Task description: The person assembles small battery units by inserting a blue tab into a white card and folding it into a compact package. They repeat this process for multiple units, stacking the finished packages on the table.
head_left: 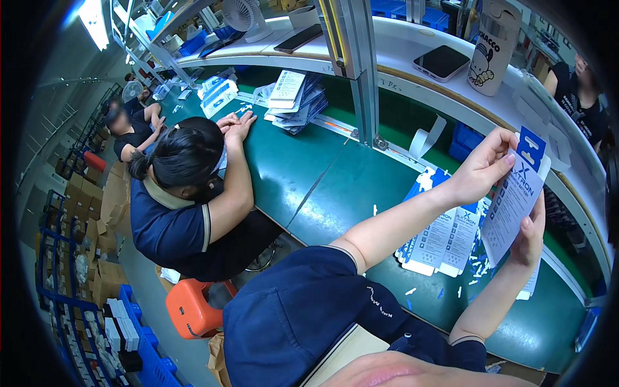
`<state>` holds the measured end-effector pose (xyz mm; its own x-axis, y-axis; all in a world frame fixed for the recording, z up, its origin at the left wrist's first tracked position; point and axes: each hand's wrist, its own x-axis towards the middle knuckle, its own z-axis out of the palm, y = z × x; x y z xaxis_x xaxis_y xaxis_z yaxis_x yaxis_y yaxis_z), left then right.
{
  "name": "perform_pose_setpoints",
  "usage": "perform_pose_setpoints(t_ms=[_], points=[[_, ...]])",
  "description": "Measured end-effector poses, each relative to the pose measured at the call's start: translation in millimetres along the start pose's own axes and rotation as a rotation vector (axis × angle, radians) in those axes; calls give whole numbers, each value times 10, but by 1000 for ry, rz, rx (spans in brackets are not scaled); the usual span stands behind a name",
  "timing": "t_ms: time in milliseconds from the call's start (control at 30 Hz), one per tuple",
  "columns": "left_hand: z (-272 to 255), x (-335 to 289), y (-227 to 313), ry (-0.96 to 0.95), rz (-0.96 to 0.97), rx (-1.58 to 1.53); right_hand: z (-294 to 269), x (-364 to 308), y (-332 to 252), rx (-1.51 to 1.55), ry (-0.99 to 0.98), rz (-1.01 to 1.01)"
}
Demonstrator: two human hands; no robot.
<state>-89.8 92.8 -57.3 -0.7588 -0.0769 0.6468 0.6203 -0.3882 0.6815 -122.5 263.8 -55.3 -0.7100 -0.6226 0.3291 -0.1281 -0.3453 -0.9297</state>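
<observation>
Right now, taking the stack (438, 242) on the green table (348, 200) as my mark, the flat box (509, 216) is held up to its right, off the tabletop. Its long side runs nearly upright, the blue tab (532, 149) on top leaning a little away from the stack. My left hand (487, 164) is nearer the tab, thumb and fingers pinching just beside it on the stack side, and its forearm crosses over the stack. My right hand (531, 232) grips the opposite edge lower down. I can't tell whether the tab's white slots are filled. Small scraps (477, 263) lie just right of the stack.
</observation>
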Motion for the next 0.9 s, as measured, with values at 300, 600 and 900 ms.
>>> perform_pose_setpoints(t_ms=[300, 600, 900], points=[[40, 3, 66, 42, 241, 535, -139, -89, -78, -198, 24, -71], [61, 8, 59, 124, 107, 287, -18, -102, -68, 13, 166, -31], [175, -29, -21, 311, 158, 21, 104, -3, 99, 83, 181, -122]])
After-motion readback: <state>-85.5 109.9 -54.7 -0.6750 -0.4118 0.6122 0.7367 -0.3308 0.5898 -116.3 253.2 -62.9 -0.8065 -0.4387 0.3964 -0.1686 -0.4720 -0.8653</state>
